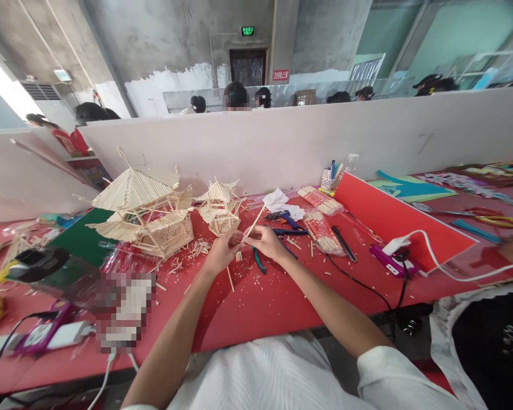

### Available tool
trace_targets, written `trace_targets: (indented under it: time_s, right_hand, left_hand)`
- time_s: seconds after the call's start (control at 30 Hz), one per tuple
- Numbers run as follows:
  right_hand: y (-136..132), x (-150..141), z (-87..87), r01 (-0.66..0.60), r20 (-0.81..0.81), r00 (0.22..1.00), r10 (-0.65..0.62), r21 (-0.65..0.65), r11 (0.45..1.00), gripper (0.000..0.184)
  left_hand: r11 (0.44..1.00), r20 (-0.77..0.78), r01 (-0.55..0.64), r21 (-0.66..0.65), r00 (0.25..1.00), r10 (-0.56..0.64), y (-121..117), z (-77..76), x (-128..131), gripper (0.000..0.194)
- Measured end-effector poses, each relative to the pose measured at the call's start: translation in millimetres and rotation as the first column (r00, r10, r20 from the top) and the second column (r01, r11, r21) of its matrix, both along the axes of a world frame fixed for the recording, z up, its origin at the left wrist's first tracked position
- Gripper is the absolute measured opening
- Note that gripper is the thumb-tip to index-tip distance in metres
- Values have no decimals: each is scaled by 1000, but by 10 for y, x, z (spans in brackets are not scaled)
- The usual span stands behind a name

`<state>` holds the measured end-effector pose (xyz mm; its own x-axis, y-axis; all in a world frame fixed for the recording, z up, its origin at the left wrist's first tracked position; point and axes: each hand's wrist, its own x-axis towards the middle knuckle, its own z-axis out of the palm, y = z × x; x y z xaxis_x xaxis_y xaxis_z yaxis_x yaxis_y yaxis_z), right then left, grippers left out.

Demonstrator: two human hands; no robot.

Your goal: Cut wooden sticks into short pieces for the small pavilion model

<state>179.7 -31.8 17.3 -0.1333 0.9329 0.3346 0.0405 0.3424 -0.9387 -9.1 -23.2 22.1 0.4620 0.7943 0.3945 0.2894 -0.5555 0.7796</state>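
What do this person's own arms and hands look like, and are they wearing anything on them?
Both hands, the left and the right, are bare: no gloves show. The forearms are uncovered too. A loose white sleeve ends near the left elbow; only a sliver of white shows at the right arm's lower edge. No cables or markings can be made out on either arm.

Dark-capped bottle (62, 273) left of the left hand (224, 250), purple power strip (395, 263) right of the right hand (265, 242), pen cup (328, 181) beyond and right of the right hand, white partition (282, 145) beyond both hands, lit green exit sign (248, 31) high beyond both.
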Motion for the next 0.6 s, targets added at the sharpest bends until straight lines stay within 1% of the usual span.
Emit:
trace_targets:
  time_s: [0.1,0.2,0.33,0.47,0.6]
  right_hand:
    - [-22,-15,-3,-22,26,999,22,-8,1000,28]
    - [-38,-30,-10,6,68,998,-8,28,1000,24]
    - [-31,-38,-39,53,104,993,-63,91,994,21]
    - [-29,-43,-65,56,134,989,-68,92,994,19]
    - [-50,-53,-53,55,170,983,-72,98,994,17]
  left_hand:
    - [997,39,-22,-77,999,25,14,-26,14,25]
    - [994,46,-38,-105,998,43,44,-50,4,23]
    - [997,6,-41,-61,999,42,77,-79,-26,17]
    - [998,-67,-50,-22,997,49,74,-96,-36,14]
    - [999,-100,-51,-7,994,50,61,-102,-28,18]
